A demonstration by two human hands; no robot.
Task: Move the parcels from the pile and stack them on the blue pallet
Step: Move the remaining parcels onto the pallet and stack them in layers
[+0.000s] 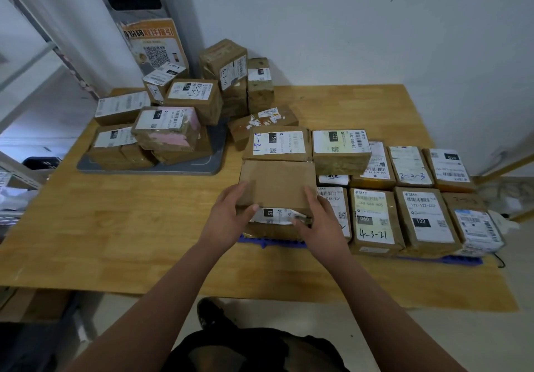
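A plain brown parcel [276, 182] lies on top of a labelled parcel at the left end of the blue pallet [271, 242]. My left hand [231, 212] grips its near left corner, and my right hand [319, 218] grips its near right corner. Several labelled parcels [375, 221] fill the pallet to the right, and two more [339, 149] form a second layer behind my hands. The pile of parcels [173, 123] sits at the back left of the wooden table [130, 212], partly on a grey tray [179, 169].
A white wall runs behind the table. A pillar with an orange QR poster [156, 47] stands at the back left corner, with shelving [23, 88] to the left. Bare tabletop lies between the pile and the pallet. My shoe [213, 312] shows under the front edge.
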